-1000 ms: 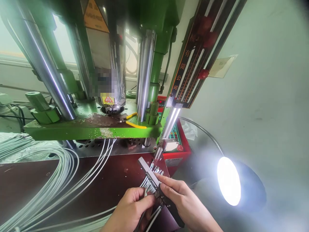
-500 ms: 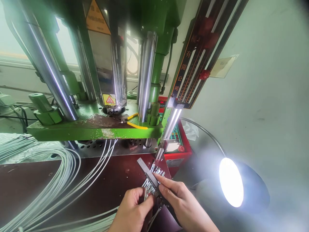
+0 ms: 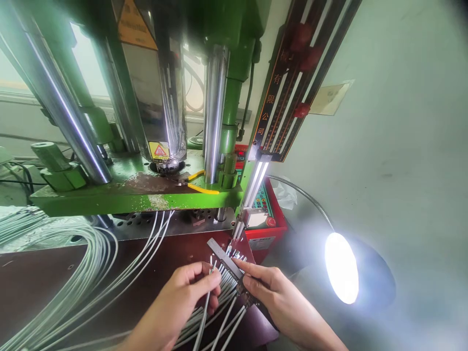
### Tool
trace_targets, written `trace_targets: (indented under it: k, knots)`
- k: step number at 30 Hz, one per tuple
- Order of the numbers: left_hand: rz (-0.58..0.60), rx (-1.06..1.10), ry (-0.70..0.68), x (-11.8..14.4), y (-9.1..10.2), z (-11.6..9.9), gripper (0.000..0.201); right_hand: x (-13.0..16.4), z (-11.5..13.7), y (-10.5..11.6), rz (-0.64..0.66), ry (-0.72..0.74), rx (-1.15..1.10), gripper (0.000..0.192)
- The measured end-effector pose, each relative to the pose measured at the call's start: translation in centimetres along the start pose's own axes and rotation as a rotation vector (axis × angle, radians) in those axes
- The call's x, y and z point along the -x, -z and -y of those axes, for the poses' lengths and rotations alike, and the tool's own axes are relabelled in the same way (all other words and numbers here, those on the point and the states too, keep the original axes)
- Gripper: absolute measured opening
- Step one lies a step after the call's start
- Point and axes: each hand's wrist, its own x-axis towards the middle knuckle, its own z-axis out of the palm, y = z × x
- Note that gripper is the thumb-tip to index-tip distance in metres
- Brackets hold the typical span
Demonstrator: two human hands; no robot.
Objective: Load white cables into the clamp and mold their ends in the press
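Between the thumb and fingers of my left hand (image 3: 185,292) is a thin white cable (image 3: 205,312); a split, pale end pokes up above the fingertips. My right hand (image 3: 272,290) grips a narrow bar-shaped fixture with a flat grey metal strip (image 3: 221,254) on top, forefinger resting along it. Several white cables (image 3: 228,312) run beneath and beside this fixture, and metal-tipped ends (image 3: 237,254) show past its far side. How the cables sit in the fixture is partly hidden by my right hand.
A green press (image 3: 109,204) with steel columns stands behind the brown table (image 3: 139,263). Yellow-handled pliers (image 3: 203,189) lie on its platen. Looped white cables (image 3: 84,282) cover the left. A red control box (image 3: 270,234) and a lit lamp (image 3: 341,268) are to the right.
My left hand has pulled away from the fixture, left and slightly up, with the cable end now showing above its fingers. My right hand keeps its grip. The view has shifted slightly.
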Motion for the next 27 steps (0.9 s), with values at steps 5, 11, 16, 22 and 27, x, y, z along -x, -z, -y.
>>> trace_targets:
  k: [5, 11, 16, 22, 27]
  knots:
    - [0.029, 0.175, 0.013, 0.1, 0.6, -1.0, 0.016, 0.0, 0.0, 0.4, 0.031, 0.004, 0.014, 0.044]
    - [0.019, 0.045, 0.007, -0.2, 0.6, -0.2, 0.021, -0.4, -0.2, 0.3, 0.050, -0.003, -0.039, 0.043]
    - [0.028, -0.018, 0.004, 0.1, 0.5, 0.0, 0.021, -0.7, -0.2, 0.3, -0.004, -0.025, -0.054, 0.047]
    - [0.022, 0.091, 0.079, 0.0, 0.1, 0.7, 0.018, -0.8, 0.6, -0.1, -0.014, -0.035, -0.064, 0.046]
    - [0.038, 0.085, 0.097, -0.1, -0.2, 1.1, 0.021, -0.9, 0.7, -0.3, 0.075, 0.018, -0.142, 0.041]
